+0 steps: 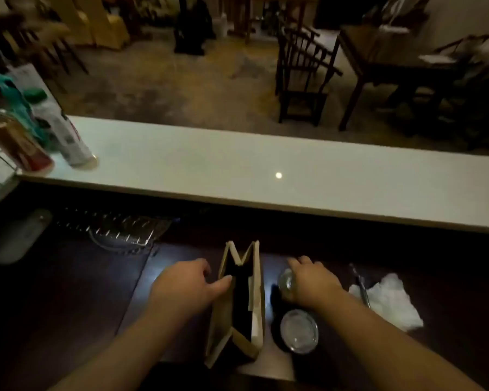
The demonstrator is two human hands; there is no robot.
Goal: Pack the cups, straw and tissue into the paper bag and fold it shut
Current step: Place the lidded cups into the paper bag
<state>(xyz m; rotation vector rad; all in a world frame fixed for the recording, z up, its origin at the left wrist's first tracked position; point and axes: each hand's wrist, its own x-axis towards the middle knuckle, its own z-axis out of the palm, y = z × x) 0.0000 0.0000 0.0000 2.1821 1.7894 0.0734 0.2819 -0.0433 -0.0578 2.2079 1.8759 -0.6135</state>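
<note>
A brown paper bag [259,314] stands upright and open on the dark counter, its inside dark. My left hand [185,286] grips the bag's left rim, thumb hooked over the edge. My right hand [312,280] is closed over the top of a clear lidded cup [285,282] just right of the bag. A second clear cup [299,331] with a domed lid stands nearer to me, untouched. Further right a crumpled white tissue [390,301] lies on the counter, with a wrapped straw [362,286] lying across its left edge.
A raised white ledge [266,167] runs across behind the dark counter [68,306]. Bottles [65,131] stand at its left end. A clear plastic tray [124,230] and a pale box [14,235] sit at the left. Chairs and tables stand beyond the ledge.
</note>
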